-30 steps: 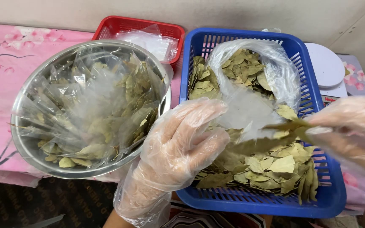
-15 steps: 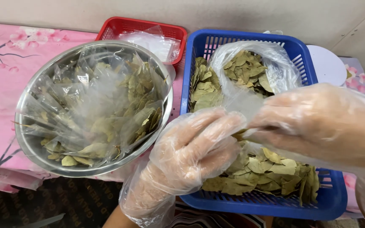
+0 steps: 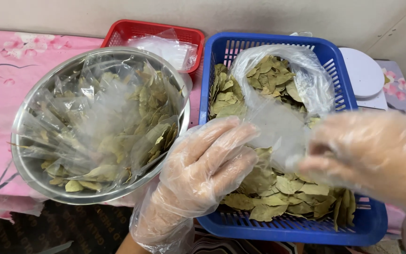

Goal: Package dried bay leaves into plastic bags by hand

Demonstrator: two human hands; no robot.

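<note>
My left hand [image 3: 203, 174], in a clear disposable glove, reaches over the near left rim of a blue plastic basket [image 3: 278, 231]. It holds a small clear bag [image 3: 278, 129] against its fingers. My right hand [image 3: 367, 153], also gloved and blurred, is at the bag's right edge with its fingers curled; the blur hides its grip. Dried bay leaves [image 3: 283, 188] lie loose in the basket under both hands. Behind them, a larger open clear bag of leaves [image 3: 273, 75] sits in the basket.
A steel bowl [image 3: 22, 146] on the left holds several small clear packets of leaves. Behind it, a red basket [image 3: 132, 29] holds empty clear bags. A white round scale [image 3: 363, 70] stands to the right of the blue basket. A pink flowered cloth [image 3: 5, 61] covers the table.
My right hand brought a bunch of leaves from the right to the small bag at my left hand. It has now drawn back to the right, with no leaves visible in it.
</note>
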